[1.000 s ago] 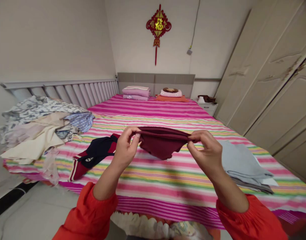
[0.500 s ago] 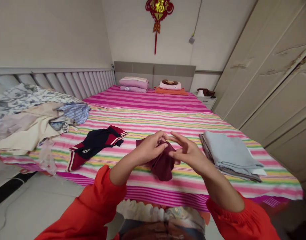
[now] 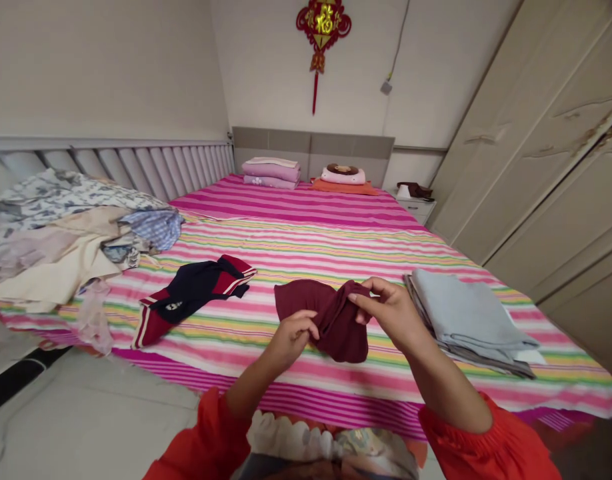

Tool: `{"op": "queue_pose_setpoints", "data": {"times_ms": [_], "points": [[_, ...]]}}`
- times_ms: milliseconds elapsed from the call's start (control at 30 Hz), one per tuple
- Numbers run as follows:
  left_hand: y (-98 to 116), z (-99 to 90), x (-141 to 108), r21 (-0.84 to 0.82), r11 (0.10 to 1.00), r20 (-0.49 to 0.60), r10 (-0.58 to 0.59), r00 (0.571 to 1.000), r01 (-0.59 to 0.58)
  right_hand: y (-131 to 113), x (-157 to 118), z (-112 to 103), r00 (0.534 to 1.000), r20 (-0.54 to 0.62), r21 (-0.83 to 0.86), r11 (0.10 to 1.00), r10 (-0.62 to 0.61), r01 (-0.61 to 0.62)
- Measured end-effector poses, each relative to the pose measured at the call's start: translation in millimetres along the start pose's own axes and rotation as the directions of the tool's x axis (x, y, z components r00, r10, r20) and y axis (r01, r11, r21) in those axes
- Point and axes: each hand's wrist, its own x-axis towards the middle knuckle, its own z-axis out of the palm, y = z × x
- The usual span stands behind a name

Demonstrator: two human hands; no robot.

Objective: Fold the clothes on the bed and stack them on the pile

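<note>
Pink, yellow and green stripes run across the bed (image 3: 266, 248), with a radiator (image 3: 156, 163) at its left edge and a red hanging ornament (image 3: 324, 30) on the wall beyond. Between the person's two hands, under the fingertips, lies the maroon garment (image 3: 343, 333), gathered at one side and spread flat at the other. The right hand (image 3: 389, 308) pinches a raised fold between thumb and forefinger; the left hand (image 3: 292, 337) has its fingers curled together at the near edge of the cloth. Left of the left fingers rests a navy and red garment (image 3: 193, 293), and farther left a loose clothes pile (image 3: 81, 233). Right of the right fingers, folded grey-blue clothes (image 3: 466, 317) are stacked.
</note>
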Motion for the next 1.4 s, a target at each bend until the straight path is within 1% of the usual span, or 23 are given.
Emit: {"op": "queue_pose_setpoints", "data": {"times_ms": [100, 167, 200, 267, 333, 367, 433, 500, 567, 667, 733, 800, 867, 900, 933, 1000, 1067, 1133, 1200, 1267, 1333, 1400], "points": [[-9, 9.6, -10, 0.209, 0.977, -0.121, 0.075, 0.990, -0.048, 0, 1, 2, 1.000, -0.015, 0.009, 1.000, -0.005, 0.005], [-10, 15.3, -13, 0.286, 0.957, -0.190, 0.101, 0.977, -0.044, 0, 2, 4, 1.000, -0.019, 0.012, 1.000, -0.009, 0.009], [-10, 18.1, -13, 0.307, 0.951, -0.204, 0.104, 0.973, -0.037, 0, 2, 5, 1.000, -0.022, 0.014, 1.000, -0.011, 0.011], [-10, 23.6, -13, 0.337, 0.941, -0.198, 0.094, 0.976, -0.022, -1, 2, 7, 1.000, -0.027, 0.020, 1.000, -0.009, 0.009], [-11, 28.5, -13, 0.339, 0.941, -0.198, 0.058, 0.979, 0.013, -2, 1, 9, 0.999, -0.032, 0.022, 1.000, -0.005, 0.006], [-12, 30.2, -12, 0.314, 0.948, -0.213, 0.030, 0.977, 0.040, -2, 1, 9, 0.999, -0.034, 0.022, 1.000, -0.005, 0.006], [-14, 30.8, -9, 0.215, 0.973, -0.260, -0.026, 0.965, 0.084, -2, 2, 8, 0.999, -0.043, 0.021, 1.000, -0.014, 0.015], [-13, 26.6, -4, 0.106, 0.990, -0.300, -0.052, 0.952, 0.088, -1, 4, 3, 0.997, -0.075, 0.021, 0.999, -0.035, 0.036], [-8, 17.3, 3, 0.024, 0.998, -0.329, -0.051, 0.943, 0.062, -2, 5, -5, 0.990, -0.125, 0.004, 0.998, -0.064, 0.065], [10, -2.5, 14, -0.118, 0.993, -0.347, -0.060, 0.936, 0.020, -8, 3, -18, 0.964, -0.214, -0.058, 0.987, -0.157, 0.147], [27, -16.0, 23, -0.216, 0.976, -0.365, -0.085, 0.927, 0.004, -12, 0, -26, 0.929, -0.256, -0.122, 0.962, -0.267, 0.243], [45, -26.6, 33, -0.294, 0.956, -0.402, -0.110, 0.909, -0.014, -13, -1, -32, 0.872, -0.279, -0.232, 0.909, -0.403, 0.346], [61, -32.0, 42, -0.363, 0.931, -0.415, -0.133, 0.900, -0.030, -9, 2, -39, 0.817, -0.287, -0.348, 0.849, -0.501, 0.398], [67, -32.1, 45, -0.390, 0.920, -0.398, -0.142, 0.906, -0.027, -5, 4, -42, 0.811, -0.284, -0.388, 0.835, -0.511, 0.390], [72, -30.4, 47, -0.412, 0.911, -0.364, -0.150, 0.919, -0.015, -1, 6, -45, 0.822, -0.277, -0.409, 0.835, -0.498, 0.368], [79, -22.0, 48, -0.436, 0.899, -0.256, -0.161, 0.953, 0.035, 8, 7, -49, 0.869, -0.242, -0.402, 0.860, -0.431, 0.315], [82, -8.9, 46, -0.453, 0.887, -0.145, -0.175, 0.974, 0.092, 14, 3, -47, 0.911, -0.152, -0.376, 0.875, -0.383, 0.305], [82, 5.0, 43, -0.468, 0.871, -0.047, -0.192, 0.980, 0.148, 17, -4, -40, 0.933, -0.002, -0.338, 0.879, -0.359, 0.337], [80, 16.1, 40, -0.476, 0.856, 0.035, -0.208, 0.977, 0.199, 18, -11, -30, 0.941, 0.148, -0.314, 0.887, -0.306, 0.338], [79, 22.0, 38, -0.495, 0.834, 0.099, -0.224, 0.970, 0.243, 20, -15, -20, 0.943, 0.259, -0.287, 0.916, -0.208, 0.281], [78, 22.7, 36, -0.514, 0.814, 0.120, -0.243, 0.963, 0.270, 22, -16, -13, 0.940, 0.325, -0.252, 0.948, -0.104, 0.192], [76, 20.2, 33, -0.519, 0.808, 0.125, -0.251, 0.960, 0.279, 23, -14, -10, 0.927, 0.373, -0.259, 0.957, -0.027, 0.132]]}}
